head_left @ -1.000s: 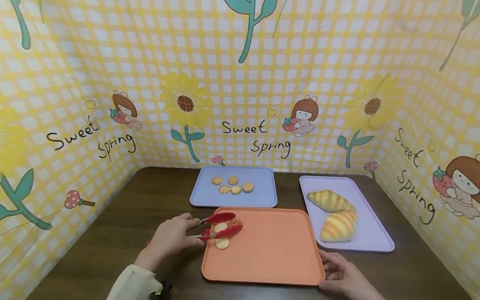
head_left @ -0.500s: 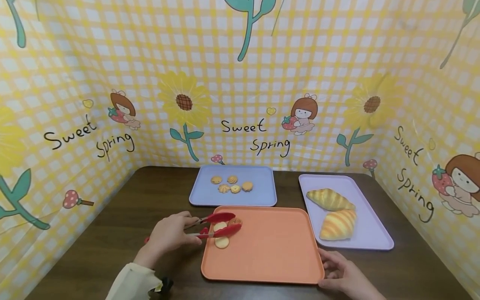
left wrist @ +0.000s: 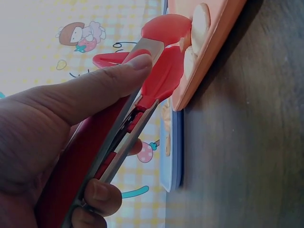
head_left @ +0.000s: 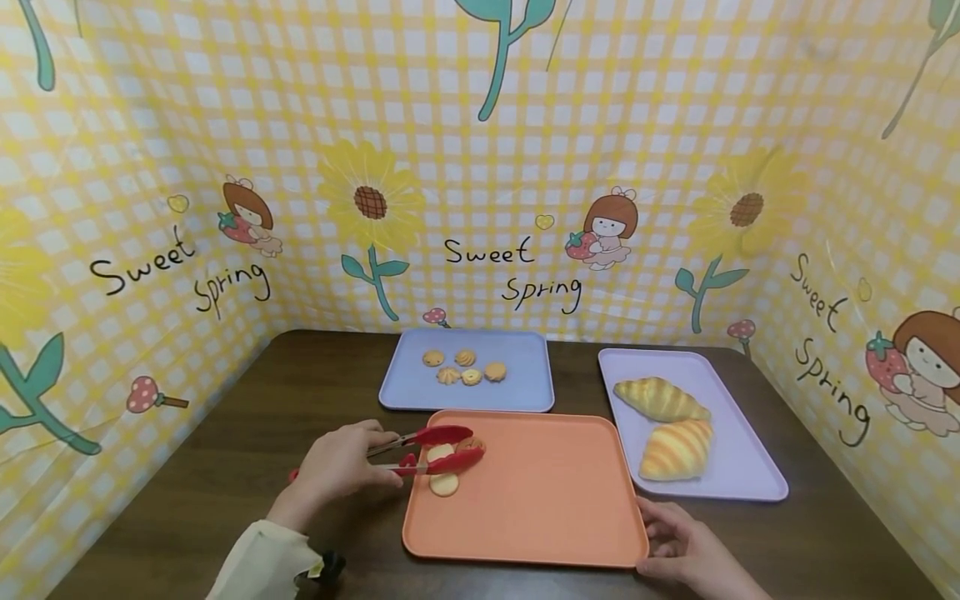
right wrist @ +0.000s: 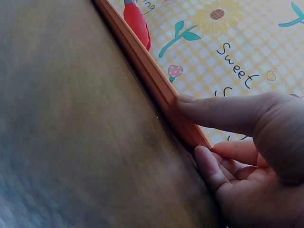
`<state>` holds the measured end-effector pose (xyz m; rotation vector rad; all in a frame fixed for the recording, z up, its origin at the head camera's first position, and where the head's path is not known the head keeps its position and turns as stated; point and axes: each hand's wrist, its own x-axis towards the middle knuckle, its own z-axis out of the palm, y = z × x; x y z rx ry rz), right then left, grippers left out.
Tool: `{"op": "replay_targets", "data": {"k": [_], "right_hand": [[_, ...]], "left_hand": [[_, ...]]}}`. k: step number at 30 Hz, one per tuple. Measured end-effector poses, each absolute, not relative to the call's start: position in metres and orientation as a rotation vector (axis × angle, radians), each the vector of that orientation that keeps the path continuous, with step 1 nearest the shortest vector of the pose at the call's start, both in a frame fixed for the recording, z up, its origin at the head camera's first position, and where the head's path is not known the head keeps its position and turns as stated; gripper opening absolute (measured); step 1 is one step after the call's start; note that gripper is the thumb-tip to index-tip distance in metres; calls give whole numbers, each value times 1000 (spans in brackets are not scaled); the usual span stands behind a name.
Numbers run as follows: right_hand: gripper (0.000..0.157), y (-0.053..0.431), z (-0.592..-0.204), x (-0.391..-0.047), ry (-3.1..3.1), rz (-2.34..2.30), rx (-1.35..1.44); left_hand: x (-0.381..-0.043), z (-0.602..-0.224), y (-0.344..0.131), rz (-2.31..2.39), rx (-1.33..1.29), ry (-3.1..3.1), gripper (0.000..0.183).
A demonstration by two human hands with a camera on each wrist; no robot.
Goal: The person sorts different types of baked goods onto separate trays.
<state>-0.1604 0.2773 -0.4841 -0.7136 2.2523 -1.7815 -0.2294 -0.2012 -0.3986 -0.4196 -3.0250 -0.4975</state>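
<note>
My left hand grips red-tipped metal tongs, thumb along one arm and fingers curled round the other. The tong heads stand parted over the left side of the orange tray. Between and beside them lie a pale round cookie and a browner cookie, both partly hidden; whether the tongs touch them I cannot tell. Another pale cookie lies just in front. At the tray's front right corner my right hand holds the edge; in the right wrist view its thumb presses the rim.
Behind the orange tray, a blue tray bears several small cookies. On the right, a lilac tray carries a croissant and a striped bread roll. Patterned cloth surrounds the dark table at back and sides.
</note>
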Motion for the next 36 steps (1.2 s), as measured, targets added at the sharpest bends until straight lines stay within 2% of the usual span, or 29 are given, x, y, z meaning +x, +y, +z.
{"op": "replay_targets", "data": {"k": [25, 36], "right_hand": [[80, 276, -484, -161, 2277, -1763, -670], [80, 277, -483, -161, 2281, -1758, -662]], "left_hand": [[-234, -398, -195, -478, -511, -2908, 62], [-246, -402, -182, -458, -552, -2807, 61]]}}
